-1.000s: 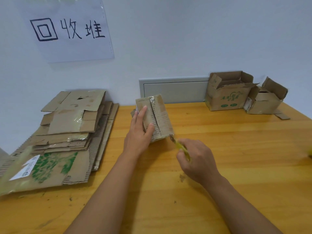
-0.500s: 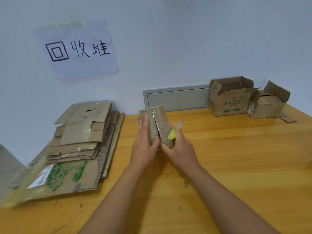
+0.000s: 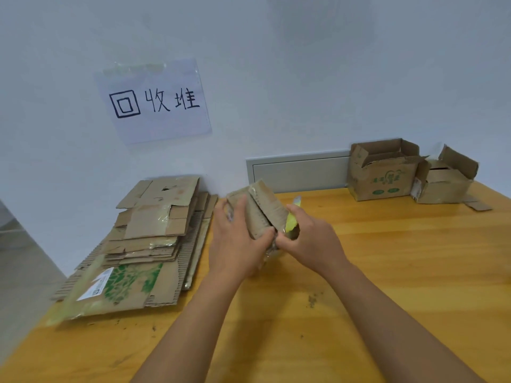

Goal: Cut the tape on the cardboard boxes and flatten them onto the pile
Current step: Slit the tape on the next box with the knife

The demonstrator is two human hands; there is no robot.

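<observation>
A small brown cardboard box is held above the wooden table, its two top flaps parted along the seam. My left hand grips its left side, thumb at the seam. My right hand grips the right flap and also holds a yellow cutter, its blade tip pointing up behind the box. The pile of flattened cardboard lies to the left against the wall.
Two open cardboard boxes stand at the back right: a larger one with green print and a smaller one, with a loose scrap beside it. A paper sign hangs on the wall. A grey wall panel sits behind the table.
My right hand moved from the table up to the box with the cutter and now grips its right flap. Both hands have pulled the flaps apart at the seam. The camera view has tilted up.
</observation>
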